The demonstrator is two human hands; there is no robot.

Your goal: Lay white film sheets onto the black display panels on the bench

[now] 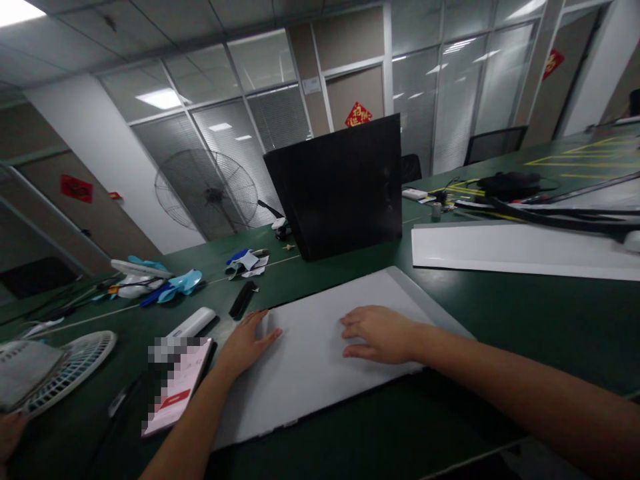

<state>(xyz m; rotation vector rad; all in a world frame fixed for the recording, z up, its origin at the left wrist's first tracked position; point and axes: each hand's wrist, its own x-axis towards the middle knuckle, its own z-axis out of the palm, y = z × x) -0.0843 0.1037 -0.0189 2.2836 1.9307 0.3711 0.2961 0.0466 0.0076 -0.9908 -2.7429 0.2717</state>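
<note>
A flat white rectangular panel (pixel 310 360) with thin dark edges lies on the green table in front of me. My left hand (pixel 247 343) rests at its left side, fingers stretched and thumb apart, holding nothing. Over the right half of the panel, my right hand (pixel 377 333) lies palm down with its fingers extended. Whether it presses on the surface or just hovers, I cannot tell. Beyond the panel stands a large black panel (pixel 345 193), upright and slightly tilted.
Left of the white panel are a pink-and-white flat item (pixel 175 400), a white handheld device (pixel 195 323), a small black object (pixel 243 300) and a white fan (pixel 75 367). Part of a person's hand (pixel 10 433) shows at the left edge. Long white panels (pixel 520 250) lie right.
</note>
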